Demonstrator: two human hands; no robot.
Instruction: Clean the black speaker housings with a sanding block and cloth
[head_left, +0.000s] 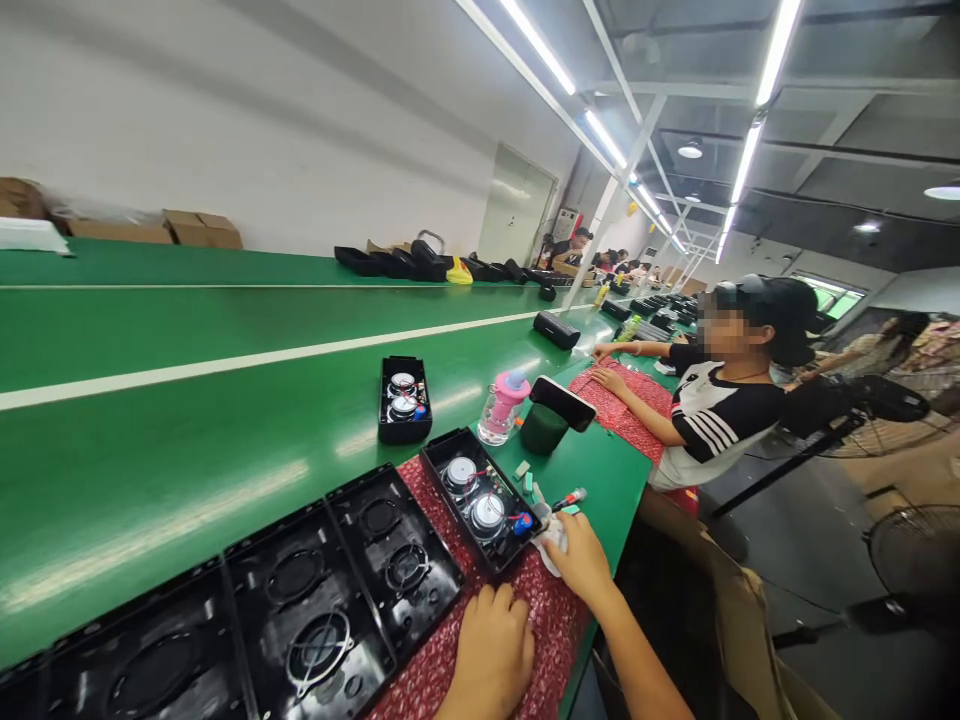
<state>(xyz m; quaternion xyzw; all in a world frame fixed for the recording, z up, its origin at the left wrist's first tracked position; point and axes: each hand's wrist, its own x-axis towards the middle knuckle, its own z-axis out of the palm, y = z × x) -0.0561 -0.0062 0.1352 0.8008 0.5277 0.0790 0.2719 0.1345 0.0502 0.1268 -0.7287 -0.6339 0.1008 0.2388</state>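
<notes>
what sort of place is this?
Likely an electronics assembly workshop: long green bench, open black case with round, wired parts that look like speaker drivers, and a co-worker further along.

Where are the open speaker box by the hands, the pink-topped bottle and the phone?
Speaker box (484,506), head view: nearer round driver.
Pink-topped bottle (498,416), head view: clear body.
Phone (562,403), head view: dark face.

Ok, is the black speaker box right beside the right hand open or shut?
Open: the black speaker box has no cover over its upper side, and two round speakers show inside.
</notes>
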